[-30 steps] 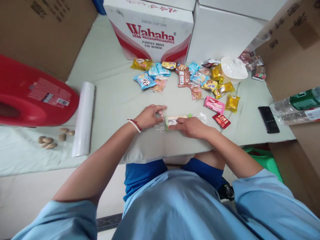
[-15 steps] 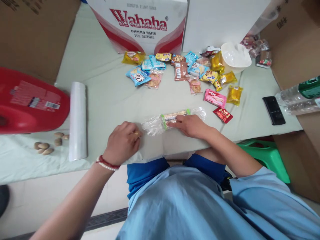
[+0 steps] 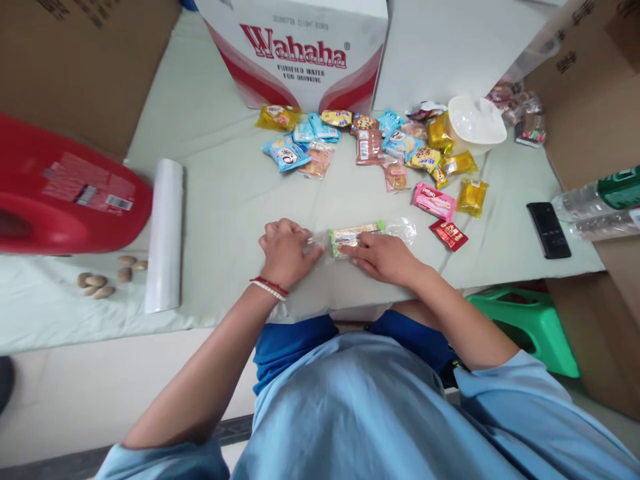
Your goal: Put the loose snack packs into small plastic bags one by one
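A wrapped snack bar (image 3: 356,235) with bright green ends lies flat near the table's front edge, on crumpled clear plastic film (image 3: 406,231) that sticks out at both sides. From the right, my right hand (image 3: 384,257) rests over the bar with its fingers pressed on the wrapper. My left hand (image 3: 287,250) is at the film's left end, fingers curled down and thumb reaching toward the bar. Some film shows between that thumb and the fingers; the rest beneath the palm is hidden.
Several small packaged snacks (image 3: 369,147) lie below a Wahaba-style white and red carton (image 3: 300,60), beside a white bowl (image 3: 477,123). Left are a red jug (image 3: 90,193), a white film roll (image 3: 166,237) and several brown nuts (image 3: 97,283). A phone (image 3: 549,230) and bottles (image 3: 600,193) are right.
My left hand has moved right and slightly away from me onto the film's left end, its fist loosening and thumb extending. My right hand stays on the snack bar. The view has shifted slightly.
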Action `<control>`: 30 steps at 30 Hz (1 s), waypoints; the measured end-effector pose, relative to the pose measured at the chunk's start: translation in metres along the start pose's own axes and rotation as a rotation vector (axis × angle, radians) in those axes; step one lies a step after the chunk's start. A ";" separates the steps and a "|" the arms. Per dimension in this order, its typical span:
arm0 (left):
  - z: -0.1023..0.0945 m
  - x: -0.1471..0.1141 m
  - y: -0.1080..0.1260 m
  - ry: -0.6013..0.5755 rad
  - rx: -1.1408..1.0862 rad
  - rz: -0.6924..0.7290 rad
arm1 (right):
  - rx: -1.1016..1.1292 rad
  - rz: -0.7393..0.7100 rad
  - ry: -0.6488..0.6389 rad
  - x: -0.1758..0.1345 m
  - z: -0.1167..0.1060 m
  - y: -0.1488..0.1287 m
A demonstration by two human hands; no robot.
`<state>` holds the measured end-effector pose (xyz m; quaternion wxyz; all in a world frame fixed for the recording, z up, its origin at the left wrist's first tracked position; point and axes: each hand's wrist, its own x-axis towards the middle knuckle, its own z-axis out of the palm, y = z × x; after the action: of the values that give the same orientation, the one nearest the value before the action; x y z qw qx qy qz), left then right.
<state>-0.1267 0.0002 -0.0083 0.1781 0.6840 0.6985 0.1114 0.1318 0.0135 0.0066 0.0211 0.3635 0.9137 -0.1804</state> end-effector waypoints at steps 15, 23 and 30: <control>0.012 -0.002 0.066 -0.176 -0.787 -0.136 | 0.316 -0.082 0.144 -0.011 0.009 -0.003; 0.017 -0.005 0.067 -0.066 -0.129 -0.034 | 0.312 0.706 0.636 -0.014 0.004 0.054; 0.026 0.013 0.050 -0.002 -0.153 -0.124 | 0.712 0.628 0.464 -0.008 0.004 0.072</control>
<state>-0.0705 0.0125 -0.0135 0.2370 0.6241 0.7288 0.1525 0.1854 0.0554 -0.0181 -0.2537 0.6346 0.6236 -0.3795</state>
